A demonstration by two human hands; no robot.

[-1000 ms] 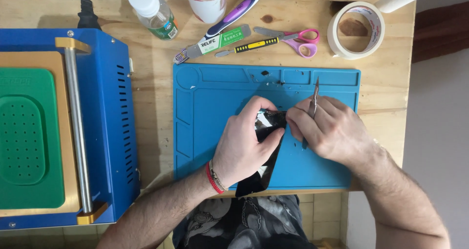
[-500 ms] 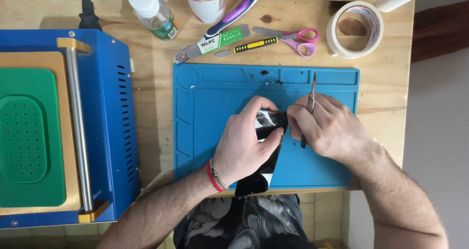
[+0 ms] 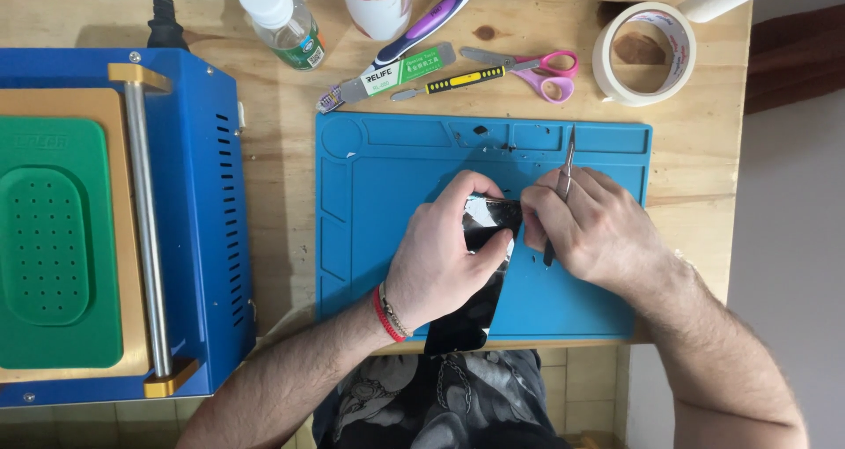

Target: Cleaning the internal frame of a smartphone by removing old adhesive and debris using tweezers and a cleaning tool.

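- The left hand (image 3: 440,260) lies over a black panel (image 3: 475,282) on the blue mat (image 3: 396,176), its fingers curled and clamped on the panel's upper part.
- The right hand (image 3: 594,229) meets it from the right, fingers closed tight around a thin metal tool (image 3: 563,180).
- The tool stands nearly upright in the view, its top end pointing toward the mat's far edge; its lower end shows just below the fingers.
- The panel's long axis runs from the hands down toward the person, leaning slightly left; its near end juts over the mat's near edge and the table (image 3: 282,150) edge.
- The panel's far end, glossy and cracked-looking, sits between the two hands.
- Open mat lies left of the left hand and along the far strip, where small dark bits are scattered.
- Right of the right hand only a narrow band of mat remains before its edge, then a short stretch of table.
- A blue machine (image 3: 202,202) stands left of the mat, a strip of bare wood between them.
- Beyond the mat's far edge lie scissors (image 3: 537,66), a tape roll (image 3: 647,53), a bottle (image 3: 282,18) and a few hand tools.
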